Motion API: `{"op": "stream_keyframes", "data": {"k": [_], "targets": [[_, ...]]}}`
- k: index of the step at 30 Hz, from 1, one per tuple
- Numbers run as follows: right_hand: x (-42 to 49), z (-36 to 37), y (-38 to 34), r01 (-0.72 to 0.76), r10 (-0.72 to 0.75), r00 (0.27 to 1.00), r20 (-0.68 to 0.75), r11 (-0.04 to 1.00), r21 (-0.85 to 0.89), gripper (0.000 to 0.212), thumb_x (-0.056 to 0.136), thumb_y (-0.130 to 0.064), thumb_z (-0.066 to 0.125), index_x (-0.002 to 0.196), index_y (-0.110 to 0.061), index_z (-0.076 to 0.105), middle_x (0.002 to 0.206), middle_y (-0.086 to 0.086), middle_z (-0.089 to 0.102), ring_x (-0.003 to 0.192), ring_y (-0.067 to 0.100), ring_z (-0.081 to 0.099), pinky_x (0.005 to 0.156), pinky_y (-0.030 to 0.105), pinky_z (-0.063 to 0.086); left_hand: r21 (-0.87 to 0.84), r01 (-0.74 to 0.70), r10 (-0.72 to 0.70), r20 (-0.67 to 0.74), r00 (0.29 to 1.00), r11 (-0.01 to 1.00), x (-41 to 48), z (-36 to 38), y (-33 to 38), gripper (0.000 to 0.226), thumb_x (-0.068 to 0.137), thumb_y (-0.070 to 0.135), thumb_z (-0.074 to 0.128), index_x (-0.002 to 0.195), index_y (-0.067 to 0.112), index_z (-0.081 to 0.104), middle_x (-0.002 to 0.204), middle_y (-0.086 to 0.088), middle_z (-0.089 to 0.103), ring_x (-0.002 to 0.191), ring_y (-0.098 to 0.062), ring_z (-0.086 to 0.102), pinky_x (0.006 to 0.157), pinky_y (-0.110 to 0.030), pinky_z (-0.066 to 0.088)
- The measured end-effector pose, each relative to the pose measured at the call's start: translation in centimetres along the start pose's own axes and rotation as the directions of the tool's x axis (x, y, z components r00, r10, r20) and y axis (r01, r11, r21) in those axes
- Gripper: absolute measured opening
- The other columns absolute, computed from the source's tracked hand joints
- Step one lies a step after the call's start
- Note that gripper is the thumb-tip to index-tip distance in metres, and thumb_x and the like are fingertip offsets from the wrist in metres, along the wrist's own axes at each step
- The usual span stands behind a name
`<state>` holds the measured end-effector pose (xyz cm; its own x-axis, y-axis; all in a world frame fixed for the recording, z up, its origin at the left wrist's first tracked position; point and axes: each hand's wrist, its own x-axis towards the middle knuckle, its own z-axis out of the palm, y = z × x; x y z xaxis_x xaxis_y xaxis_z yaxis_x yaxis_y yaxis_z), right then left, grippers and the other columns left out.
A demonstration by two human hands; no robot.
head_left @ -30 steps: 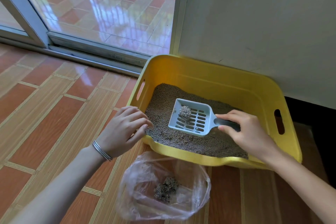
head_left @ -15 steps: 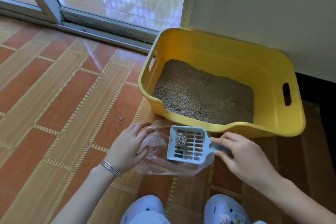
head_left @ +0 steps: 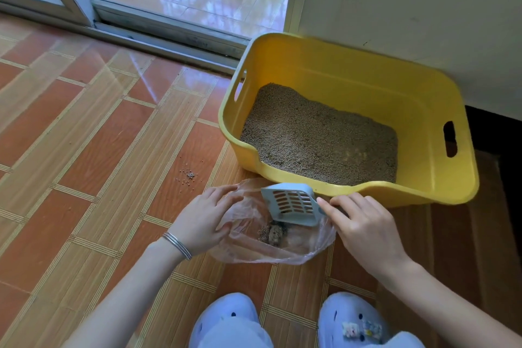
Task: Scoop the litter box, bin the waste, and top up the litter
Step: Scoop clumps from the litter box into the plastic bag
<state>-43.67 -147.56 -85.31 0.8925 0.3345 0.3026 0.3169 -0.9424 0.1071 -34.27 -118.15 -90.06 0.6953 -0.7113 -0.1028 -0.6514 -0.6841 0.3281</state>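
Your right hand [head_left: 364,230] pinches the handle of the slotted scoop [head_left: 293,203], which is tipped over the mouth of the clear plastic bag [head_left: 305,251] so its underside faces you; the handle itself is hidden under your fingers. Your left hand [head_left: 202,219] holds the bag's edge at the 9 o'clock side, fingers curled on the film to keep the mouth wide. The two hands sit apart, the bag's opening between them. Dark clumps [head_left: 272,232] lie inside the bag, just below the scoop's lip, so the scoop looks emptied. What the next move turns on is the yellow litter box [head_left: 435,178]: it stands at about 1 o'clock from your hands, its near rim just beyond the scoop, its long axis running roughly from 10 to 4 o'clock. Your right hand is the nearer one, so the scoop only needs lifting forward over that low front rim into the litter [head_left: 319,138]. A few stray grains [head_left: 189,175] lie on the tiled floor [head_left: 84,150] at 11 o'clock from your left hand
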Motion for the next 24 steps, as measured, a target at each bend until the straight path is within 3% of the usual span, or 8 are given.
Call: {"op": "stream_keyframes", "data": {"k": [3,9,13,20,22,24], "targets": [[0.0,-0.5,0.4,-0.008,0.008,1.000,-0.019,1.000,0.010,0.029,0.082,-0.002,0.059,0.107,-0.011,0.069,0.085,0.005,0.066,0.074,0.023,0.059,0.060,0.031,0.038,-0.002,-0.032,0.032,-0.039,0.999,0.999,0.0,-0.8,0.1,0.047,0.077,0.036,0.044,0.122,0.022,0.049,0.127,-0.005,0.055,0.109,-0.023,0.056,0.081,-0.038,0.055],[0.1,-1.6,1.6,-0.001,0.002,0.999,-0.033,0.999,0.049,0.027,0.080,-0.005,0.067,0.106,-0.010,0.070,0.085,0.005,0.065,0.073,0.024,0.057,0.059,0.033,0.041,0.004,-0.166,0.164,-0.171,0.972,0.986,0.8,-3.3,0.3,0.036,0.084,0.025,0.048,0.117,0.017,0.056,0.120,-0.004,0.057,0.106,-0.023,0.055,0.080,-0.040,0.053],[0.8,-3.5,2.8,-0.160,0.153,0.987,0.049,0.962,0.221,0.030,0.080,-0.013,0.072,0.109,-0.013,0.069,0.084,0.001,0.064,0.074,0.021,0.059,0.061,0.033,0.049,0.060,-0.264,0.270,-0.283,0.920,0.963,1.9,-5.0,1.0,0.033,0.083,0.016,0.051,0.113,0.013,0.063,0.117,-0.005,0.060,0.106,-0.025,0.056,0.080,-0.038,0.050],[2.6,-7.3,7.0,-0.451,0.403,0.892,0.207,0.756,0.474,0.035,0.077,-0.024,0.067,0.112,-0.022,0.067,0.091,-0.012,0.062,0.082,0.010,0.060,0.069,0.023,0.047,0.134,-0.261,0.293,-0.429,0.854,0.956,4.6,-8.2,2.0,0.028,0.084,0.019,0.055,0.109,0.015,0.067,0.115,0.000,0.063,0.116,-0.023,0.053,0.091,-0.036,0.043],[3.2,-7.3,9.0,-0.523,0.459,0.852,0.252,0.710,0.472,0.035,0.078,-0.018,0.070,0.112,-0.023,0.066,0.092,-0.012,0.063,0.083,0.011,0.061,0.070,0.020,0.047,0.152,-0.231,0.274,-0.402,0.874,0.961,5.8,-8.5,1.9,0.029,0.085,0.025,0.052,0.110,0.017,0.067,0.112,0.001,0.064,0.115,-0.023,0.053,0.093,-0.036,0.040],[3.7,-6.7,11.4,-0.559,0.472,0.826,0.308,0.755,0.342,0.032,0.081,-0.018,0.070,0.112,-0.024,0.067,0.093,-0.011,0.062,0.081,0.010,0.059,0.066,0.018,0.045,0.155,-0.208,0.251,-0.356,0.900,0.966,7.0,-8.5,1.9,0.032,0.087,0.032,0.048,0.109,0.018,0.066,0.108,0.002,0.065,0.112,-0.023,0.055,0.094,-0.035,0.038]]}}
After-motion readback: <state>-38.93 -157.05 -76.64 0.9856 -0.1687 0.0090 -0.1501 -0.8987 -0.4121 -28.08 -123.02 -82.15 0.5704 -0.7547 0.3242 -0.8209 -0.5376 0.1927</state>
